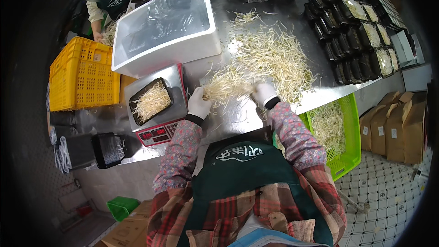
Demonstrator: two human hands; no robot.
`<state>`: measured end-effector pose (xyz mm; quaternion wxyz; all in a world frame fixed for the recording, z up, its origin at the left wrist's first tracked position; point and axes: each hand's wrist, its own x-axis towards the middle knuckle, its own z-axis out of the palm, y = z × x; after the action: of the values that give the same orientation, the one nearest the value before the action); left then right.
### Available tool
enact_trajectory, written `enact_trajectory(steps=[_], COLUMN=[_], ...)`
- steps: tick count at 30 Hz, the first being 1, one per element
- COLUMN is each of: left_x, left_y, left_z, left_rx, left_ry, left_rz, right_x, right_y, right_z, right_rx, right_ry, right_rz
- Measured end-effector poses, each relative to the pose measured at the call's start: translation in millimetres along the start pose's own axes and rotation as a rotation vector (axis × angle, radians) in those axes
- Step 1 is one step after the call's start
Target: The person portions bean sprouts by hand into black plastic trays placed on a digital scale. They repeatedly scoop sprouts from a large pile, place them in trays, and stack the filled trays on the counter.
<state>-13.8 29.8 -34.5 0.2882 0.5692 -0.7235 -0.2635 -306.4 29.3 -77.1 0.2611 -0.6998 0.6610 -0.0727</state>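
Both my hands wear white gloves and are at the near edge of a loose heap of bean sprouts (270, 55) on the metal table. My left hand (200, 104) is closed on the left end of a bunch of sprouts, close beside the scale. At the bunch's other end, my right hand (265, 94) has its fingers curled round sprouts; they are slightly blurred. On the plate of the red digital scale (157, 132), left of my left hand, sits a black tray (170, 92) filled with sprouts (153, 102).
A white foam box (178, 50) with clear plastic lids stands behind the scale, beside a yellow crate (87, 75). Stacked black trays (106, 148) are at left; filled packs (352, 32) stand at right. A green basket (351, 142) of sprouts sits by my right arm. Another person (114, 0) works far left.
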Motion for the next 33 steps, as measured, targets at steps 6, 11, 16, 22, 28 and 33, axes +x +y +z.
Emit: enact_trajectory(steps=[6,11,16,22,28,33], left_x=[-13.1,-28.5,-83.0,-85.1,-96.6,-125.6], left_y=[30.9,32.0,-27.7,2.7,17.6,23.6], left_z=[6.4,54.4,77.1,115.8,90.3,62.5], left_rx=[0.012,0.223,-0.343,-0.768,-0.714,-0.799], left_ry=[-0.144,0.001,0.010,-0.101,0.034,0.002], left_rz=[0.256,0.256,-0.205,-0.474,-0.492,-0.485], right_x=[-4.7,-7.2,-9.0,-36.3,-10.5,-9.2], right_y=[-10.5,3.7,-2.3,-45.9,-3.1,-2.2], right_z=[-72.8,-2.8,-23.5,27.7,32.7,-33.8], right_rx=[0.358,0.264,0.321,-0.209,0.469,1.244], right_ry=[0.070,-0.056,-0.018,0.087,0.057,-0.106], right_rz=[0.064,-0.032,-0.027,-0.177,-0.078,0.262])
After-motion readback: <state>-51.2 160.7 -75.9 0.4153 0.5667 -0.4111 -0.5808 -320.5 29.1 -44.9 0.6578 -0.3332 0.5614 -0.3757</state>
